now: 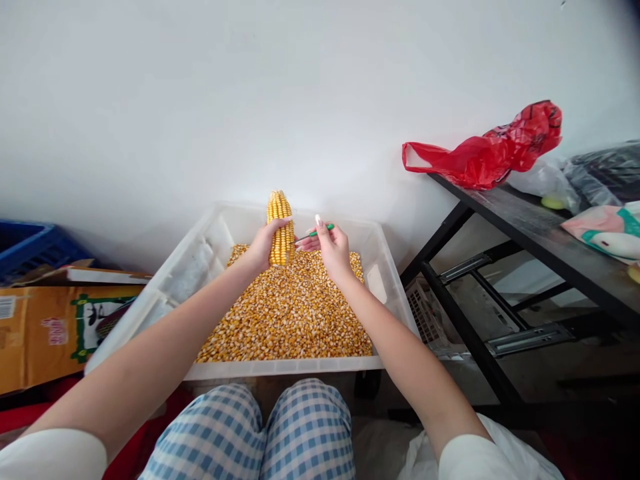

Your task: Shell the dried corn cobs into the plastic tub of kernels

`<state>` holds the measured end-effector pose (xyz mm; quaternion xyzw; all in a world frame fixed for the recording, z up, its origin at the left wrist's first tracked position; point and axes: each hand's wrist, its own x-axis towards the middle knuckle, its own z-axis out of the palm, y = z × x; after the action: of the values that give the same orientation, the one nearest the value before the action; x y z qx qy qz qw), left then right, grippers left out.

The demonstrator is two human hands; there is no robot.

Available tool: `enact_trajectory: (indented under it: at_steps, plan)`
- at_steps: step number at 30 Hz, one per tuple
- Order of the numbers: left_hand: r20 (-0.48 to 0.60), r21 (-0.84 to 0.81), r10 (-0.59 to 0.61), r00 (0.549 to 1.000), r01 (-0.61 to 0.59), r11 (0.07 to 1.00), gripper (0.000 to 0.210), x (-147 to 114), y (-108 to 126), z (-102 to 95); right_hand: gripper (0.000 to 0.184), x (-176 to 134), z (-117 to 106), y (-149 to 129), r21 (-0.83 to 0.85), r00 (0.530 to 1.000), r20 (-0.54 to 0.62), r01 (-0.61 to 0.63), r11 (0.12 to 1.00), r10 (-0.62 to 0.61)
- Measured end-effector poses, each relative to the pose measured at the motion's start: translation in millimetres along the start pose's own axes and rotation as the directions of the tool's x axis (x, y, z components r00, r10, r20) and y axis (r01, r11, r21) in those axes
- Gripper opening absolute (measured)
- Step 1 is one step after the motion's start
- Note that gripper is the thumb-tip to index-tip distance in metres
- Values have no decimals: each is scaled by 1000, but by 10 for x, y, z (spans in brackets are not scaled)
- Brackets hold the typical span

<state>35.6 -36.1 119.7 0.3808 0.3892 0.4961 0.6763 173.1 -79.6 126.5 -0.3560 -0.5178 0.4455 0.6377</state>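
Observation:
An ear of corn [281, 230], its yellow kernels in rows, stands nearly upright in my left hand [263, 245], which is wrapped round it. My right hand [332, 248] pinches the green handle of a small screwdriver-like tool [324, 229]. The tool's thin metal shaft points left toward the cob; whether its tip touches the kernels I cannot tell. Both hands are above a translucent plastic bin [300, 365]. Loose corn kernels [290, 320] cover much of the bin's floor.
To the right, a black table [545, 233] carries a red plastic bag [490, 153] and other packages. A cardboard box [45, 333] and a blue crate [37, 247] stand at the left. Behind the bin rises a white wall [250, 100].

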Motion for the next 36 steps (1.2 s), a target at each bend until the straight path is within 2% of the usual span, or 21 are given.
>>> enact_trajectory:
  at_steps: [12, 16, 20, 25, 31, 36]
  plan:
    - [21, -27, 6, 1000, -5, 1000, 32, 63, -4, -67, 32, -29, 45, 10, 12, 999, -12, 32, 999, -32]
    - [-22, -15, 12, 1000, -12, 1000, 33, 43, 10, -75, 29, -61, 75, 44, 11, 998, -4, 67, 998, -67]
    - [-81, 19, 37, 996, -35, 999, 34, 10, 28, -77, 27, -96, 101, 83, -8, 994, 16, 113, 994, -112]
    - [-46, 63, 99, 994, -96, 993, 35, -7, 6, -77, 27, -130, 109, 99, -47, 992, 37, 118, 992, -117]
    - [-4, 96, 98, 995, -97, 991, 37, -7, -26, -73, 29, -111, 96, 89, -20, 998, 9, 65, 998, -65]
    - [20, 221, 190, 982, -190, 957, 39, -70, 0, -36, 31, -54, 37, 94, 44, 999, 8, -49, 998, 49]
